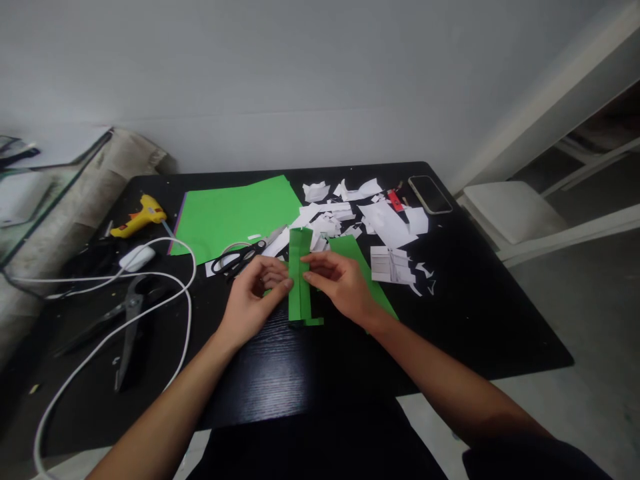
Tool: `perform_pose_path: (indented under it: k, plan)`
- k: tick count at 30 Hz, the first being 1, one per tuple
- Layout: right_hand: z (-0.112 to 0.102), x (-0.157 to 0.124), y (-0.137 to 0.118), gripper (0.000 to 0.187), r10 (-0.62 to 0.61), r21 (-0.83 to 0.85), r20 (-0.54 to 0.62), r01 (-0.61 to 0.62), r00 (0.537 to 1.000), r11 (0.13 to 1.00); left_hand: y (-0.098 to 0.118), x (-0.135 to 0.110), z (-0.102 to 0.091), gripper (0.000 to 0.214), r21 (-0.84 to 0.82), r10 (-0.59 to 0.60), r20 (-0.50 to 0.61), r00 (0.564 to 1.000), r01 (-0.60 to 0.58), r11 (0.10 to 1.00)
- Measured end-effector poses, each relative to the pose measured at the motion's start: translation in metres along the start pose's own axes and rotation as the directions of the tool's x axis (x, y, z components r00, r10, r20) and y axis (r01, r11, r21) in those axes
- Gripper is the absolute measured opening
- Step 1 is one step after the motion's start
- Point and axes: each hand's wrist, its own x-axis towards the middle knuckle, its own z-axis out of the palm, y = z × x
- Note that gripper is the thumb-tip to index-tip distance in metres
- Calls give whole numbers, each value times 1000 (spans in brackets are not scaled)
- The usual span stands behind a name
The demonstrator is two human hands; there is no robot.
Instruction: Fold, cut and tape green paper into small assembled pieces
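Observation:
A narrow folded strip of green paper (299, 293) lies lengthwise on the black table (480, 320), in front of me. My left hand (253, 297) pinches its left edge with thumb and fingertips. My right hand (340, 283) presses and pinches the strip from the right side. Under my right hand lies another green piece (350, 250). Both hands are closed on the strip.
A large green sheet (235, 213) lies behind, black-handled scissors (240, 259) next to it. White paper scraps (385, 230) cover the middle right, a phone (430, 194) beyond them. At left are a yellow glue gun (137, 217), pliers (127, 317) and a white cable (185, 307).

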Motion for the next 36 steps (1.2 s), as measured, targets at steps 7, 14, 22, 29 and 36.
perform_pose_path:
  k: [7, 14, 22, 29, 36]
  plan:
    - [2, -1, -1, 18, -29, 26, -8, 29, 1000, 999, 1, 1, -2, 19, 56, -24, -24, 999, 26, 998]
    - [4, -3, -7, 13, -38, 63, -24, 40, 999, 997, 3, 2, -6, 12, 127, -40, -62, 997, 48, 991]
    - [3, -3, -4, 22, -36, 25, -3, 36, 999, 999, 3, 2, -5, 12, 14, -16, 26, 1000, 16, 1000]
    - [7, -6, -1, 25, -71, 18, 35, 71, 997, 997, 2, 1, -6, 6, 73, 24, -21, 999, -22, 997]
    - [10, -8, -1, 31, -114, 3, 54, 114, 992, 993, 3, 3, -4, 16, -12, -50, -66, 997, 49, 999]
